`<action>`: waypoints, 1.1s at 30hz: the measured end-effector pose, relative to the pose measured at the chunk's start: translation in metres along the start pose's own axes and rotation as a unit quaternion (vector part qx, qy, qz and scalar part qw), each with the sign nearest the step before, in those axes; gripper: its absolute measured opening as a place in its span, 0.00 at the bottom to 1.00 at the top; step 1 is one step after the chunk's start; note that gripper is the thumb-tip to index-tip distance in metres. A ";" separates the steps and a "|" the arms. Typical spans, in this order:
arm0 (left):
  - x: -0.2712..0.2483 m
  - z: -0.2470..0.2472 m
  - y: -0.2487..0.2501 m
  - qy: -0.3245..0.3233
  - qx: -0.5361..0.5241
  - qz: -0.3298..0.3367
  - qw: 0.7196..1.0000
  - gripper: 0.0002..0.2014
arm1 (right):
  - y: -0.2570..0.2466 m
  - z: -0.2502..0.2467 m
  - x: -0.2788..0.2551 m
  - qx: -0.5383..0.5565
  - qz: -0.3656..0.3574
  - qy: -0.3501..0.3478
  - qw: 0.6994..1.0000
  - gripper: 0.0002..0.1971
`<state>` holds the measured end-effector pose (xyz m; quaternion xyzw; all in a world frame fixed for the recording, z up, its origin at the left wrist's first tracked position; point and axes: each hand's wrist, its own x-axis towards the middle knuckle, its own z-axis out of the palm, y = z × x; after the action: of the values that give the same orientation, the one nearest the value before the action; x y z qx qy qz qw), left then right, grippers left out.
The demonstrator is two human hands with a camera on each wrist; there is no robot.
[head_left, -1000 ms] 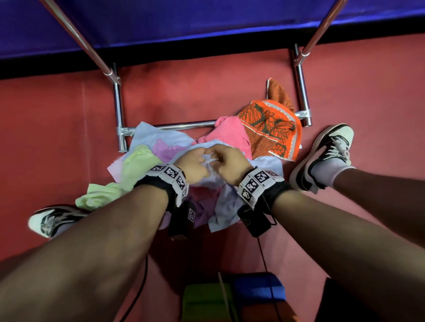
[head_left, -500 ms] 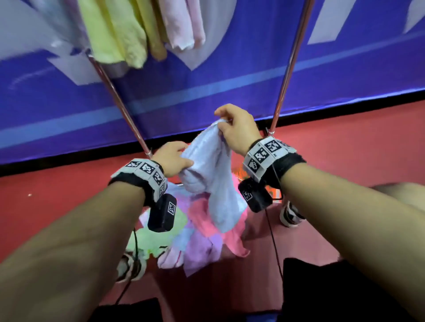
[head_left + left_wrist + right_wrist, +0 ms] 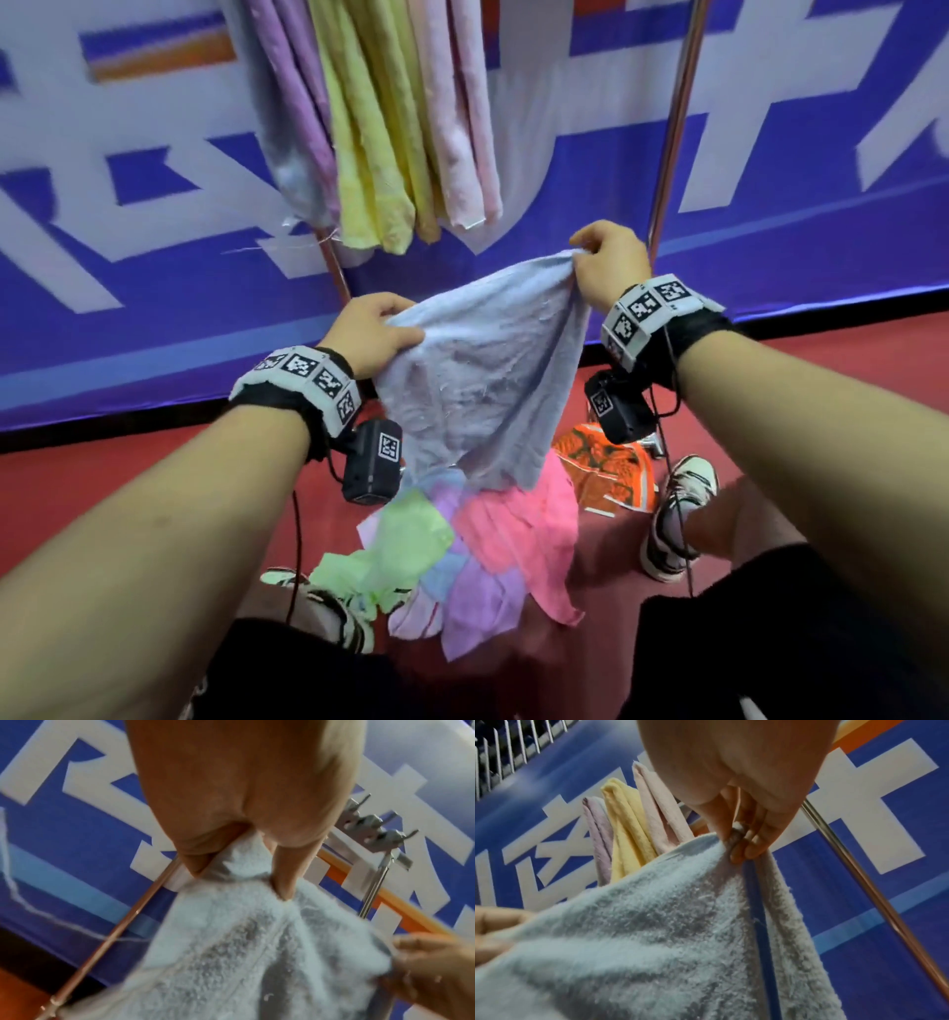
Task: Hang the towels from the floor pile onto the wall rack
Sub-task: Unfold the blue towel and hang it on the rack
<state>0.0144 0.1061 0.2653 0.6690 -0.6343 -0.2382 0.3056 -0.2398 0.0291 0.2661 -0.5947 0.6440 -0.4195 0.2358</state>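
Observation:
A pale blue towel [image 3: 477, 380] hangs spread between both hands above the floor pile [image 3: 462, 555] of green, pink, lilac and orange towels. My left hand [image 3: 375, 329] pinches its left corner, seen close in the left wrist view as the left hand [image 3: 246, 862] bunching the blue towel [image 3: 244, 953]. My right hand [image 3: 606, 267] pinches the right corner, held higher; in the right wrist view the right hand [image 3: 739, 841] grips the towel [image 3: 654, 933]. Lilac, yellow and pink towels [image 3: 390, 118] hang on the rack above.
The rack's copper uprights [image 3: 672, 123] stand against a blue and white banner [image 3: 154, 205]. The floor [image 3: 77, 493] is red. My shoes [image 3: 678, 514] flank the pile. An orange patterned towel [image 3: 606, 473] lies at the right upright's foot.
Both hands lifted the blue towel from the pile, then drew apart, spreading it open. The view has tilted up from the floor toward the rack.

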 end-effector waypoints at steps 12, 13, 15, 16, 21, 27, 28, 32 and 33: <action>0.028 0.084 -0.018 -0.103 -0.053 0.001 0.993 0.07 | 0.046 0.082 -0.036 0.152 0.022 -0.345 0.926 0.30; 0.031 0.087 -0.022 -0.109 -0.062 -0.003 0.992 0.08 | 0.047 0.087 -0.035 0.171 0.027 -0.355 0.919 0.27; 0.036 0.091 -0.029 -0.110 -0.088 -0.017 0.990 0.08 | 0.051 0.095 -0.030 0.168 0.022 -0.353 0.920 0.19; 0.038 0.093 -0.033 -0.106 -0.101 -0.028 0.989 0.09 | 0.054 0.098 -0.027 0.167 0.019 -0.347 0.923 0.14; 0.050 0.103 -0.059 -0.085 -0.167 -0.093 0.978 0.10 | 0.068 0.116 -0.013 0.144 0.011 -0.310 0.940 0.14; 0.056 0.119 -0.090 -0.055 -0.276 -0.149 0.948 0.08 | 0.094 0.145 0.002 0.101 0.035 -0.266 0.958 0.17; 0.057 0.122 -0.094 -0.049 -0.274 -0.144 0.950 0.07 | 0.096 0.149 0.003 0.106 0.040 -0.272 0.956 0.16; 0.060 0.131 -0.104 -0.027 -0.262 -0.118 0.957 0.07 | 0.094 0.162 -0.005 0.185 0.091 -0.337 0.919 0.08; 0.061 0.132 -0.106 -0.028 -0.252 -0.106 0.961 0.06 | 0.093 0.164 -0.006 0.184 0.089 -0.355 0.912 0.08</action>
<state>0.0005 0.0323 0.1022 0.6265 -0.4876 -0.4401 0.4196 -0.1595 -0.0132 0.1001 -0.5911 0.4796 -0.2689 0.5901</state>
